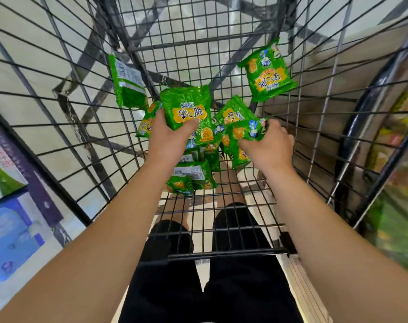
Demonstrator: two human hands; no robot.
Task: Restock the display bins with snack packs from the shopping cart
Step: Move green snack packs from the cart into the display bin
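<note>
Both bare forearms reach down into a grey wire-mesh shopping cart (314,113). The left hand (168,136) is closed on a green foil snack pack with a yellow label (186,108), thumb across the front face, fingers behind it; the pack stands upright, label facing the camera. The right hand (271,145) is closed on a second green foil snack pack (241,136), held tilted, with its lower end among the other packs.

Between and below the two hands, a loose pile of green snack packs (193,176) lies on the cart floor, several overlapping. At 11 o'clock from the hands, one green pack showing its white printed back (128,82) leans against the left mesh wall. At 1 o'clock, a green pack with an inverted yellow label (268,73) rests against the right mesh wall, well apart from the pile.

At 8 o'clock, outside the cart, stand blue printed boxes (12,236). Black shorts (233,287) show through the mesh at 6 o'clock.
</note>
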